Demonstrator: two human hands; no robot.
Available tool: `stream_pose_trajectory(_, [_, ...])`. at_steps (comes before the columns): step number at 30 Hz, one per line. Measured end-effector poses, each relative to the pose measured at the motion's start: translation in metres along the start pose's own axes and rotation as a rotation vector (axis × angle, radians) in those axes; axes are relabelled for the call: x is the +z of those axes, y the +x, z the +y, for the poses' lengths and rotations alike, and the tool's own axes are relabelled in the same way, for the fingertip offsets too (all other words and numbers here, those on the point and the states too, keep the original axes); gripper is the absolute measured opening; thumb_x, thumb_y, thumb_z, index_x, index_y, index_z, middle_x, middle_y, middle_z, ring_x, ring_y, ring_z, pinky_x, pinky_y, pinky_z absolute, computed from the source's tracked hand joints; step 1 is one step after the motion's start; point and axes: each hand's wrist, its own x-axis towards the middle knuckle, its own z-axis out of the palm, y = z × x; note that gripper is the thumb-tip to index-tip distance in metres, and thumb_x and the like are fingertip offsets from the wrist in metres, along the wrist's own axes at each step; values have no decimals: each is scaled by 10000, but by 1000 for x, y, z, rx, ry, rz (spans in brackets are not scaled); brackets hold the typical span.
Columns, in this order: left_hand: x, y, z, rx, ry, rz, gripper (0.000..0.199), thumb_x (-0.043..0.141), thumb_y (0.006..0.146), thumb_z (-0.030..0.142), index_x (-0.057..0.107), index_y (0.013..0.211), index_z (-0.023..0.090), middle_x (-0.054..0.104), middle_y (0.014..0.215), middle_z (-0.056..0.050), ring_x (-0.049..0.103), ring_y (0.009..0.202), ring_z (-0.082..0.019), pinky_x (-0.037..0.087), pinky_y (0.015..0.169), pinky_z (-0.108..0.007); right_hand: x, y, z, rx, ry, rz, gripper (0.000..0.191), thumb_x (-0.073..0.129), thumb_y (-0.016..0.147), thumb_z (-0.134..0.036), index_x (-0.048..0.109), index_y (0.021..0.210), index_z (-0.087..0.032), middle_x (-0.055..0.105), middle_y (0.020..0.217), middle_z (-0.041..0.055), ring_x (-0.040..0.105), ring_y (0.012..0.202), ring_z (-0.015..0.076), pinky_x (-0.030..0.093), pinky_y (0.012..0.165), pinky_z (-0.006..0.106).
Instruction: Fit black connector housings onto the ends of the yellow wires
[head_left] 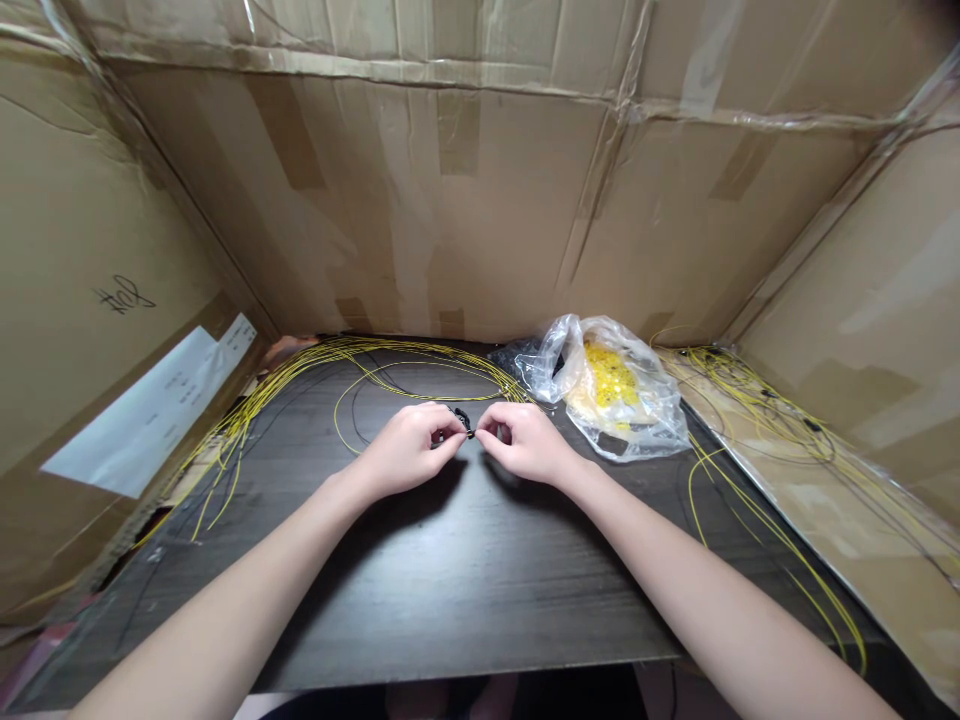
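Over the middle of the dark table [450,570], my left hand [411,445] pinches a small black piece [463,420] between thumb and fingertips. Facing it, my right hand [521,440] has its thumb and index finger pressed together at the right end of the same piece. The fingertips of the two hands are almost touching. The piece's exact shape is too small to make out. Thin yellow wires [420,350] run behind my hands, and one loop of wire curves out beside my left hand.
Behind my right hand lies a clear plastic bag [652,415] with small yellow parts, next to a bag of black parts [517,358]. More yellow wires [780,400] lie on cardboard at the right. Cardboard walls [450,220] enclose the back and sides.
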Motion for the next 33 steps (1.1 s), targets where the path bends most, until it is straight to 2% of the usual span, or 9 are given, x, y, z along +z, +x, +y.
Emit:
stream_pose_trajectory(4, [-1, 1, -3, -60, 36, 7, 150, 564, 855, 213, 704, 819, 172, 680, 769, -34, 582, 697, -153, 415, 651, -264, 3, 0, 9, 51, -136, 53, 143, 615, 834, -189, 663, 968, -177, 655, 899, 50, 569, 851, 181, 440, 781, 304])
stream_pose_trajectory(7, [1, 1, -6, -79, 54, 1, 158, 560, 848, 221, 705, 811, 172, 682, 760, -35, 589, 692, -158, 416, 642, -261, 6, -1, 14, 40, -188, 6, 250, 621, 842, -208, 662, 1085, -170, 642, 1003, 85, 557, 969, 211, 436, 869, 339])
stream_pose_trajectory(10, [2, 1, -6, -84, 64, -8, 161, 557, 844, 225, 707, 806, 177, 687, 770, -36, 598, 693, -159, 414, 632, -258, 9, -1, 15, 25, -214, -31, 291, 621, 867, -252, 657, 1147, -181, 625, 1024, 94, 541, 1010, 223, 418, 897, 361])
stream_pose_trajectory(16, [4, 0, -5, -104, 63, -22, 175, 553, 847, 240, 716, 826, 180, 698, 790, -39, 603, 693, -161, 414, 624, -257, 15, 0, 11, 56, -206, -50, 123, 618, 890, -266, 688, 946, -183, 626, 954, 80, 539, 956, 210, 374, 824, 353])
stream_pose_trajectory(20, [4, 0, -4, -131, 38, -12, 178, 560, 851, 252, 716, 810, 177, 702, 788, -42, 606, 698, -163, 412, 627, -259, 12, 1, 7, 103, -216, 37, 63, 640, 848, -228, 661, 817, -178, 659, 874, 57, 545, 921, 216, 342, 816, 371])
stream_pose_trajectory(24, [4, 0, -2, -150, 15, 7, 191, 556, 862, 260, 711, 798, 169, 704, 794, -47, 605, 697, -162, 411, 628, -261, 9, 3, 2, 177, -24, 169, 57, 636, 791, -176, 625, 735, -170, 676, 787, 33, 574, 793, 180, 400, 760, 325])
stream_pose_trajectory(28, [6, -1, -2, -131, -1, -2, 190, 551, 867, 259, 714, 818, 175, 705, 796, -42, 602, 688, -158, 416, 633, -262, 9, 5, 1, 253, 247, 219, 30, 633, 758, -188, 628, 741, -165, 662, 730, 15, 570, 655, 140, 441, 651, 272])
stream_pose_trajectory(30, [6, -1, -2, -121, -11, -8, 190, 550, 869, 259, 717, 827, 178, 704, 794, -39, 601, 688, -158, 424, 646, -265, 10, 6, 2, 255, 346, 240, 78, 622, 756, -189, 654, 820, -159, 662, 760, 19, 577, 675, 139, 453, 648, 266])
stream_pose_trajectory(33, [7, -1, 0, -117, -30, -9, 191, 554, 867, 259, 724, 836, 179, 705, 796, -43, 601, 690, -160, 434, 658, -267, 10, 7, 4, 257, 475, 235, 255, 586, 766, -176, 677, 1004, -165, 647, 782, 13, 572, 685, 131, 457, 645, 259])
